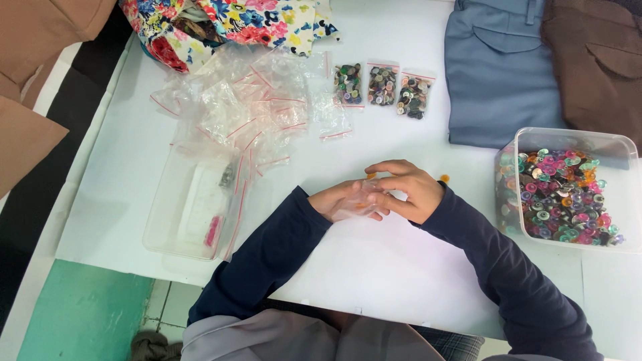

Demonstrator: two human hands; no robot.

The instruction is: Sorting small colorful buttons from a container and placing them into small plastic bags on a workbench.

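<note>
My left hand (338, 199) and my right hand (411, 188) meet over the middle of the white table (374, 261). Between them they hold a small clear plastic bag (356, 205) with a few orange buttons inside. The right fingers pinch the bag's top edge. One orange button (444, 178) lies loose on the table just right of my right hand. A clear tub (568, 190) full of mixed coloured buttons stands to the right.
Three small filled button bags (382, 87) lie in a row at the back. A heap of empty clear zip bags (247, 107) sits left of them, above a clear lid or tray (190, 207). Folded blue (498, 73) and brown (595, 60) garments and floral fabric (227, 23) lie along the far edge.
</note>
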